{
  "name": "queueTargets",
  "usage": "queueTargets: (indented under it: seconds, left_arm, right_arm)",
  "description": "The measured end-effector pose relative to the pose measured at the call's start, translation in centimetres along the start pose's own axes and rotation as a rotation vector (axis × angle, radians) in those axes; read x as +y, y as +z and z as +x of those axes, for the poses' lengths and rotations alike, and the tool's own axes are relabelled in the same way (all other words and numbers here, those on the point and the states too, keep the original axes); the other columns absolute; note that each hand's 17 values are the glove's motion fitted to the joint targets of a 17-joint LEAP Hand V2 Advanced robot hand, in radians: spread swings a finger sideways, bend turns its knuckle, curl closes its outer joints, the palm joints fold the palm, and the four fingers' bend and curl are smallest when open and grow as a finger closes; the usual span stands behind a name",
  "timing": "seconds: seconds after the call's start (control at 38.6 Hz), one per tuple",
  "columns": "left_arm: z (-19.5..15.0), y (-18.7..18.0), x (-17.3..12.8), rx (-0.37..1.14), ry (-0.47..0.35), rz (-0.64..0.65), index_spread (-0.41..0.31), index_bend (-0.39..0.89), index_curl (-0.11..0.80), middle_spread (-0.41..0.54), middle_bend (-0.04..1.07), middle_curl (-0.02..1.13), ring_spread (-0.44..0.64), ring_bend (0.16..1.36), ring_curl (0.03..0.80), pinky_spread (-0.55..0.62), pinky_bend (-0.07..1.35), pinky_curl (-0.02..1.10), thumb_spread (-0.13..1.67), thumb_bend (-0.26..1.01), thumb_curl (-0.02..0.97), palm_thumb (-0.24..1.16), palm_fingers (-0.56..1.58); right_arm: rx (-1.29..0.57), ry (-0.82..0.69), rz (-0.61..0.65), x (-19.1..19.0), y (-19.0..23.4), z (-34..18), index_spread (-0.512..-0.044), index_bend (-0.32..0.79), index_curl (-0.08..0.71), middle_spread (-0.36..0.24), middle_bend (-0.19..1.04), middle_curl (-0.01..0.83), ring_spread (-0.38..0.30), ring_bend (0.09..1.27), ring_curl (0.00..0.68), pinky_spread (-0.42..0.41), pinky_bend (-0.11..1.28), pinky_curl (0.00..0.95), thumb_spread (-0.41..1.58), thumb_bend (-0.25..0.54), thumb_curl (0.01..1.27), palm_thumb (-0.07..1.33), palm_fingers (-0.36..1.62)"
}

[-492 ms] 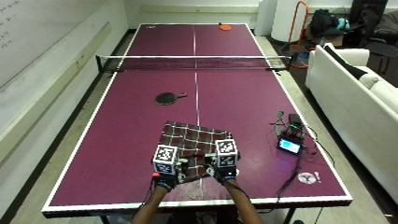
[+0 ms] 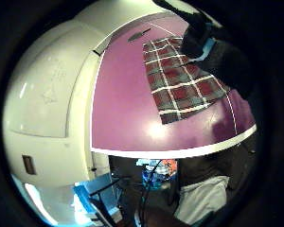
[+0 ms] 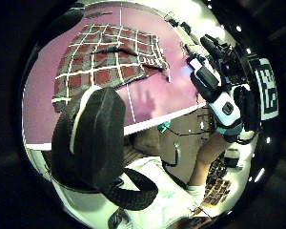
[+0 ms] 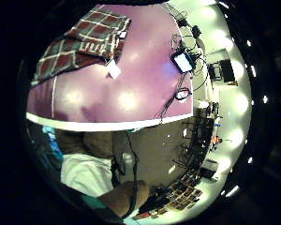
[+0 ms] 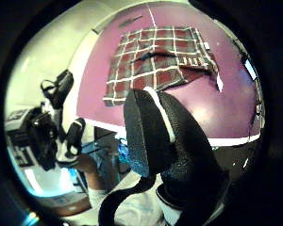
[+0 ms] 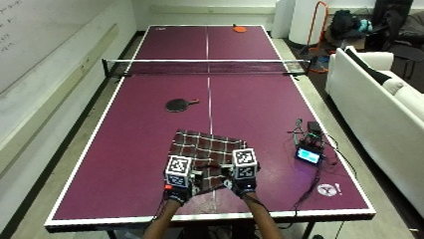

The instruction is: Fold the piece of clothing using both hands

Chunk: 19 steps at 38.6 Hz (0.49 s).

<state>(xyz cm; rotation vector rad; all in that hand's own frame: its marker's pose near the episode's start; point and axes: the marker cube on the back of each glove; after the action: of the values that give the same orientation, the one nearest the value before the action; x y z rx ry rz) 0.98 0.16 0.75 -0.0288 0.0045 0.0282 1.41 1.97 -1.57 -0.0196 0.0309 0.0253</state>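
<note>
The plaid garment (image 6: 207, 155) lies spread on the near half of the purple ping-pong table (image 6: 132, 149), close to my edge, with a white tag (image 4: 113, 69) poking out at one side. My left hand (image 6: 177, 185) and right hand (image 6: 242, 182) hover over its near hem, side by side. The palm views show the cloth well clear of both palms, with nothing in my grasp; whether my fingers are spread or curled I cannot tell. I judge the fold is only being set up. Next I need to lower both hands, pinch the near corners together, and carry them toward the net.
</note>
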Motion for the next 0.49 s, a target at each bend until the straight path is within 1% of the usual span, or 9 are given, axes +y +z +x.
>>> queueTargets:
  seconds: [0.1,0.18,0.28,0.49]
  left_arm:
    - [-0.2,0.7,0.0,-0.002,-0.002,-0.006,-0.092,0.15,0.235,0.061,0.16,0.21,0.20,0.54,0.247,0.22,0.46,0.28,1.24,0.07,0.123,0.16,0.46]
    - [-0.6,2.0,-0.4,-0.010,-0.013,-0.010,-0.091,0.15,0.244,0.062,0.17,0.22,0.20,0.54,0.254,0.22,0.46,0.29,1.25,0.06,0.136,0.16,0.45]
    - [-1.0,3.6,-0.8,-0.012,-0.025,-0.032,-0.090,0.15,0.256,0.062,0.17,0.23,0.21,0.55,0.261,0.22,0.46,0.31,1.27,0.05,0.152,0.17,0.44]
    - [-1.7,8.6,-2.4,-0.020,-0.044,-0.092,-0.078,0.13,0.266,0.067,0.17,0.25,0.21,0.57,0.275,0.22,0.48,0.33,1.25,0.03,0.183,0.20,0.41]
  right_arm:
    - [0.004,-0.011,0.015,-0.7,1.0,0.5,-0.366,0.15,0.199,-0.035,0.19,0.204,0.131,0.26,0.155,0.246,0.50,0.260,1.21,0.129,0.12,0.30,0.19]
    - [0.007,-0.004,0.025,-1.4,2.1,0.9,-0.369,0.14,0.207,-0.035,0.19,0.217,0.138,0.27,0.165,0.248,0.50,0.270,1.23,0.119,0.13,0.31,0.18]
    - [0.015,0.024,0.004,-2.2,3.8,1.8,-0.372,0.14,0.216,-0.032,0.19,0.232,0.142,0.27,0.175,0.251,0.51,0.282,1.24,0.106,0.15,0.33,0.17]
    - [0.009,0.053,-0.052,-3.9,7.6,2.8,-0.369,0.13,0.221,-0.027,0.19,0.258,0.147,0.28,0.194,0.255,0.53,0.303,1.25,0.086,0.18,0.37,0.12]
